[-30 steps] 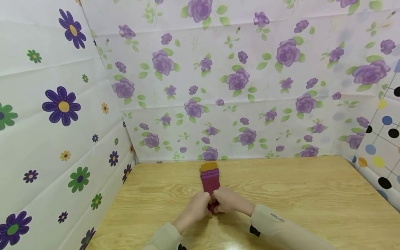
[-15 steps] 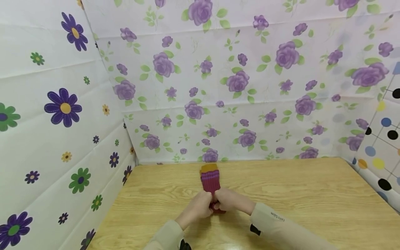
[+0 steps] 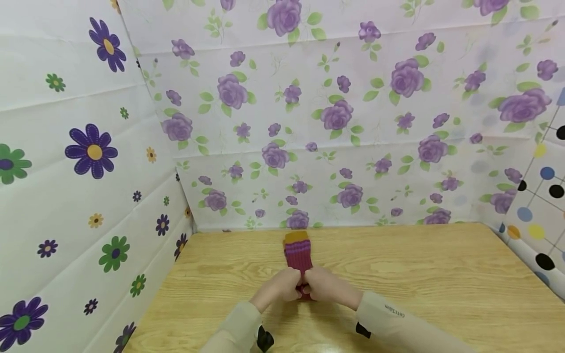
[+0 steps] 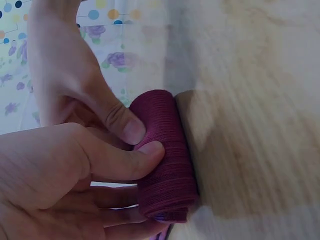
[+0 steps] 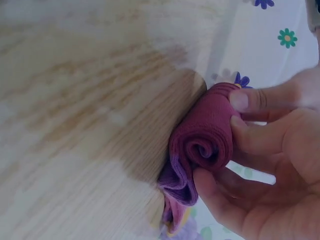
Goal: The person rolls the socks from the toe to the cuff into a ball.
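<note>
A pair of maroon socks (image 3: 298,256) with purple stripes and a mustard end lies lengthwise on the table, its flat part pointing at the back wall. Its near end is wound into a thick roll (image 4: 167,165), and the spiral of layers shows end-on in the right wrist view. My left hand (image 3: 284,284) grips one side of this roll, thumb on the near face and fingers at its end. From the other side my right hand (image 3: 325,284) holds it, thumb pressed close to the left thumb (image 5: 241,100). In the head view both hands hide most of the roll.
The wood-grain table (image 3: 397,264) extends to both sides of the socks. White cloth with purple roses (image 3: 337,115) hangs along the back edge, daisy-print cloth (image 3: 92,152) at the left, and dotted cloth (image 3: 536,230) at the right.
Both hands stay on the roll and have shifted slightly forward along the socks, their fingers changing position a little. The mustard end remains by the back edge.
</note>
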`<state>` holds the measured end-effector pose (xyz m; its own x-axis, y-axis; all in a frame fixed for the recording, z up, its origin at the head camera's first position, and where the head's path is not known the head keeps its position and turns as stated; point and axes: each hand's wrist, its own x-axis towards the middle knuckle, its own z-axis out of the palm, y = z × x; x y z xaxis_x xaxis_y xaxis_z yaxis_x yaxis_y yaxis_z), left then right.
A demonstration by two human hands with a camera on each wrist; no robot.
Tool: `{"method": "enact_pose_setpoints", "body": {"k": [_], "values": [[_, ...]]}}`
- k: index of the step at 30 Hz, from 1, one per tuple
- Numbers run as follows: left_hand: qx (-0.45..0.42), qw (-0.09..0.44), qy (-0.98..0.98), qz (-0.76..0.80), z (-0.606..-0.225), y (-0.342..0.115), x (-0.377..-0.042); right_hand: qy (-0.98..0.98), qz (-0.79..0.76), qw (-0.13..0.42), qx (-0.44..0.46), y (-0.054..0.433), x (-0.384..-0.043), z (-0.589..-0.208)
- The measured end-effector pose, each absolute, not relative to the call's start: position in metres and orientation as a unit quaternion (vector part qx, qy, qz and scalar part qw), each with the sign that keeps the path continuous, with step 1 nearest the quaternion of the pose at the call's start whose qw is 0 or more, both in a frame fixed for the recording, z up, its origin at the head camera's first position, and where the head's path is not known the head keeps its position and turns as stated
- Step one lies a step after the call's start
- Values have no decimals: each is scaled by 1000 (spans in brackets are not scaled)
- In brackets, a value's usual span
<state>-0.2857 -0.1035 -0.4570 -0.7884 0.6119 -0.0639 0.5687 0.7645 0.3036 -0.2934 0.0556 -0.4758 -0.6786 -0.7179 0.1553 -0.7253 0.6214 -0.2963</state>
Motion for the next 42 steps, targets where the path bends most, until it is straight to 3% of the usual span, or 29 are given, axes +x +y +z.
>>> {"method": "enact_pose_setpoints", "body": {"k": [6,14,28,35,42], "values": [[298,131,937,125,-451,-98,-293,-897,241,4,371,57,-291,-478],[275,176,939,112,-440,-95,-299,-889,229,69,390,56,-291,-479],[295,243,914,136,-444,-110,-326,-900,157,118,389,56,-287,-485],[281,238,904,217,-449,-116,-329,-898,155,132,389,55,-290,-489],[248,201,912,258,-454,-116,-324,-907,190,77,368,55,-292,-488]]}}
